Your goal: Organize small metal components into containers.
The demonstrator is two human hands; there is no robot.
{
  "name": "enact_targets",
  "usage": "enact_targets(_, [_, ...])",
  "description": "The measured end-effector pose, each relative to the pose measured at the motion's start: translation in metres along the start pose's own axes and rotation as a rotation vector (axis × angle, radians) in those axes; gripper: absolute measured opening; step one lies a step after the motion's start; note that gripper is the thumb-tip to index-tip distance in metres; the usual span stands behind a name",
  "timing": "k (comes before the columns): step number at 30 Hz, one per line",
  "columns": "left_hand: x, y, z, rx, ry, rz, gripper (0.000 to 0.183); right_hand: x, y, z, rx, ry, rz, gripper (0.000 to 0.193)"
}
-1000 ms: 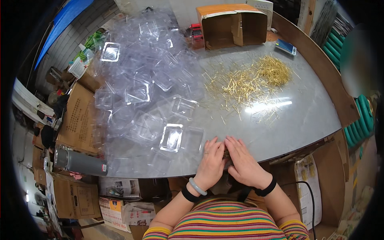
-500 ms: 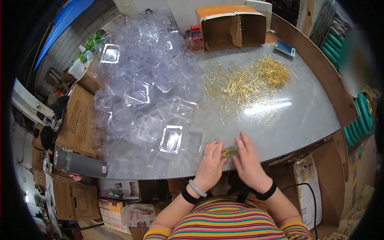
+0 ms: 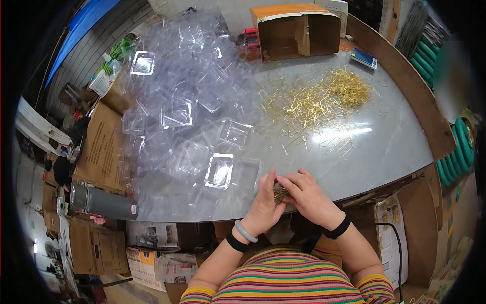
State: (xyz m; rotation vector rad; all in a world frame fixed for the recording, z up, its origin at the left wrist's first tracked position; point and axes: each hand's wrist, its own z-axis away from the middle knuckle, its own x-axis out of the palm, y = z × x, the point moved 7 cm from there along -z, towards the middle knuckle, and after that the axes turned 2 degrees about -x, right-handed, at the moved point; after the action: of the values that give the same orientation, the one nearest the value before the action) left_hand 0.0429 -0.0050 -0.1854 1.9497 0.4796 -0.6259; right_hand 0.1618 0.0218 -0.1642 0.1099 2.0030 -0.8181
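Observation:
At the table's near edge a small bunch of gold wire hooks [image 3: 278, 192] sits between my two hands. My left hand [image 3: 264, 201] is curled around the bunch from the left, its fingers pointing away from me. From the other side my right hand [image 3: 310, 198] closes over it, with its fingertips meeting those of the left. Most of the bunch is hidden by the fingers. Farther off on the grey tabletop lies a loose pile of similar gold wire hooks [image 3: 348, 90], with stray ones scattered around it.
A big heap of clear plastic boxes [image 3: 177, 96] covers the table's left side. At the back stand an open cardboard box [image 3: 281, 38] and a blue flat item [image 3: 364, 58]. A grey bottle [image 3: 109, 202] lies at the left edge. A cardboard wall [image 3: 415, 83] borders the right.
My right hand has moved left onto the wire bunch and its fingers have closed around it. The left hand stays on the bunch. The view has shifted slightly.

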Motion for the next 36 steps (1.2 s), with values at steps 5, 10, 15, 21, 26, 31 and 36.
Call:
enact_targets(5, [-0.006,0.0,-0.003,0.029,0.004,0.095,0.105,-0.001,0.005,0.003,0.07,0.077,-0.003,0.052])
enact_targets(10, [-0.027,0.02,0.005,-0.004,-0.008,-0.086,0.086,-0.005,-0.006,-0.001,-0.018,0.122,0.119,0.048])
enact_targets(15, [-0.032,0.026,0.029,-0.143,-0.02,-0.33,0.058,-0.002,-0.002,0.001,-0.025,0.114,0.135,0.041])
enact_targets(21, [-0.036,0.019,0.025,-0.23,0.046,-0.402,0.027,-0.007,-0.001,0.003,-0.02,0.17,0.097,0.036])
enact_targets(26, [-0.019,0.015,0.008,-0.098,0.07,-0.373,0.017,-0.012,-0.005,-0.001,0.016,0.209,0.06,0.035])
enact_targets(31, [-0.022,0.024,0.004,-0.05,0.167,-0.266,0.021,-0.005,0.007,0.006,0.085,0.205,0.039,0.036])
enact_targets(36, [-0.035,0.028,0.022,-0.122,0.211,-0.273,0.027,-0.015,0.007,0.005,0.108,0.243,-0.022,0.038])
